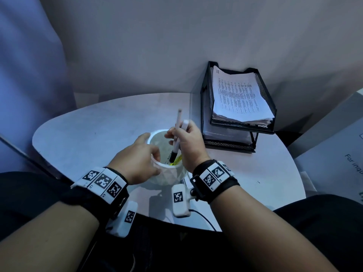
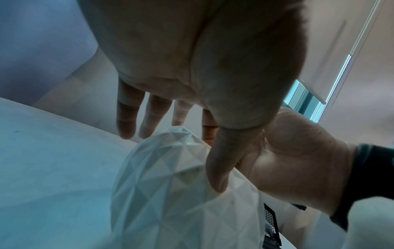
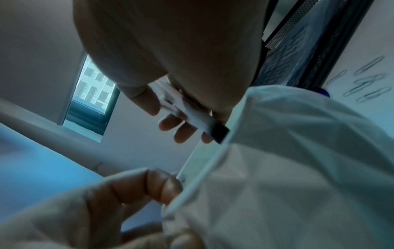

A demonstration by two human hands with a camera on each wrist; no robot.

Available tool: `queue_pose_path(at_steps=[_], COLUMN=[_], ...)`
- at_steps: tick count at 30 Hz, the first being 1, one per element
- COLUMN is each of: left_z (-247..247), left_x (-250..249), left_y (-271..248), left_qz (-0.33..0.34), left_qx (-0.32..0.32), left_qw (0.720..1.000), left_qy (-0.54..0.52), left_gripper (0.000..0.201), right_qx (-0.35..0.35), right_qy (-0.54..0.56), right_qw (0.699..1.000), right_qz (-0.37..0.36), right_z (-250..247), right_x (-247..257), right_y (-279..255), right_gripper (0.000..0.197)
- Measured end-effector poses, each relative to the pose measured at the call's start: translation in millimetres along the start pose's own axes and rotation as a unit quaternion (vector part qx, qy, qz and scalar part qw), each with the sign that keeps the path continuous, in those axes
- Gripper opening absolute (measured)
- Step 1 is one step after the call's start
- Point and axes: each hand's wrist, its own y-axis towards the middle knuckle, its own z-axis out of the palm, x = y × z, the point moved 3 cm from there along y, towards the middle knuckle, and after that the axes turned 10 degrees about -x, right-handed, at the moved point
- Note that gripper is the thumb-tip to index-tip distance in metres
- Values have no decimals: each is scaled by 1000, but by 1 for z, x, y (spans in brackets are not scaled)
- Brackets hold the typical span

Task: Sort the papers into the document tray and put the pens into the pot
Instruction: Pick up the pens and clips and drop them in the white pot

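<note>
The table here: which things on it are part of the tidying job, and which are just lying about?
Part of the job:
- white pot, held by left hand
- pens in right hand
- papers
- document tray

Just lying about:
- paper clips
- table

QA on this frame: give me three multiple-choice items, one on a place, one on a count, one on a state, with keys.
1. Where is the stack of printed papers?
A. top tier of the tray
B. flat on the table
C. inside the pot

2. How many tiers does the tray have?
A. one
B. two
C. four

3. What is the right hand doing?
A. resting flat on the table
B. holding pens over the pot
C. lifting the papers

Key: 1 A, the sheets lie in the upper mesh tier. 2 B, two stacked tiers show in the head view. 3 B, its fingers grip the pens, dark tip inside the pot mouth, while the left hand holds the rim.
</note>
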Motion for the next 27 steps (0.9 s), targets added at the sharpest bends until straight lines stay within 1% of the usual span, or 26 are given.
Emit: queue_pose_path(at_steps=[5,7,9,10,12,14,17,19,20,23,25,27], left_z=[-3,-5,-9,-12,-16,-20,-22,-22,-22,-21,-20,-20], left_x=[8,13,16,18,20,23,29,32,32,33,34,33], left_y=[4,6,9,9,11,12,13,13,13,13,13,13], left_qz=[-5,-11,-18,-22,-30,-36,-47,-51,-53,-57,-58,-60], left_qx=[-13,-21,-31,-36,-44,-52,-59,-61,-62,-59,-56,-53], left_qw=[1000,1000,999,999,998,998,997,996,996,996,996,996], left_qy=[-2,-7,-13,-16,-22,-25,-32,-37,-39,-40,-37,-37], left_gripper=[24,24,24,23,24,24,24,24,24,23,22,21], right_qx=[-22,-48,-92,-117,-161,-176,-157,-122,-103,-64,-55,-58], right_qy=[61,67,48,24,-68,-185,-330,-429,-469,-533,-563,-574], right_qw=[998,996,994,992,983,967,931,895,877,844,825,817], right_qz=[-4,-16,-39,-50,-52,-26,2,-8,-13,-5,3,5], right_z=[-6,-14,-27,-35,-55,-73,-90,-92,-90,-85,-86,-91], right_x=[1,6,7,6,-7,-30,-64,-78,-84,-98,-103,-104], right_y=[5,11,19,23,31,36,37,34,32,26,23,21], right_gripper=[18,16,15,16,18,19,16,13,15,27,34,33])
